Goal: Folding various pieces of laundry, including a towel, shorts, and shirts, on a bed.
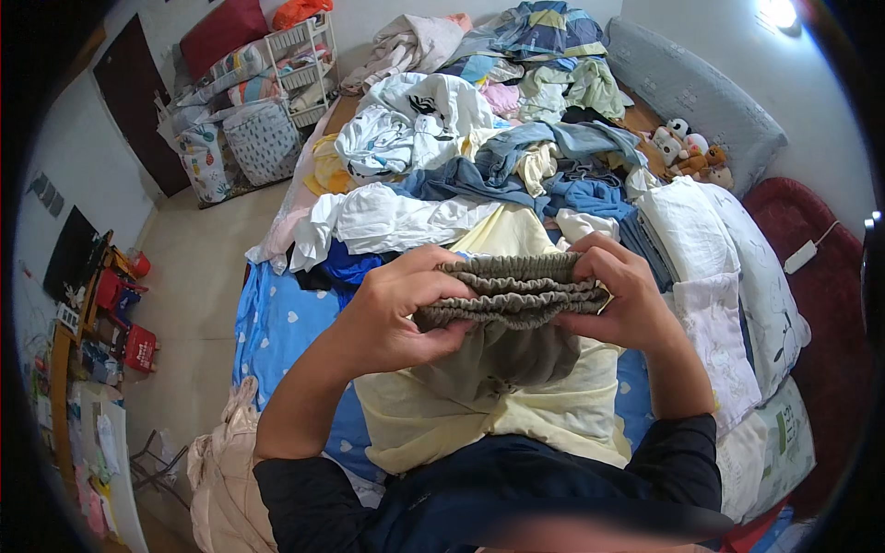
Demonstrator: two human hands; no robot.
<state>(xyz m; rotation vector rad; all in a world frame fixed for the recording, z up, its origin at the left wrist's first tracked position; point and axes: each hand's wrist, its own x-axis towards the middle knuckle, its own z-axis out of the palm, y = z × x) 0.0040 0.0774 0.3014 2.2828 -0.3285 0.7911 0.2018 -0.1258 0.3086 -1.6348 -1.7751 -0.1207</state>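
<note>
Both hands hold a brown-grey garment with a gathered elastic waistband point(511, 290) in front of my body. My left hand point(408, 311) grips the left end of the waistband, thumb and fingers around its layers. At the right end, my right hand point(615, 287) pinches the band the same way. The garment's lower part hangs bunched beneath, over a pale yellow cloth point(442, 422) near my torso. Just beyond the hands lie a white garment point(387, 218) and blue denim clothes point(477, 180).
Heaped clothes and bedding point(553, 34) cover the bed's far part. Folded white cloths point(684, 221) and a pillow point(747, 276) lie at the right, plush toys point(691, 155) beyond them. A blue heart-patterned sheet point(276, 332) shows at the left. Storage bags point(259, 142) and a white rack point(301, 69) stand back left.
</note>
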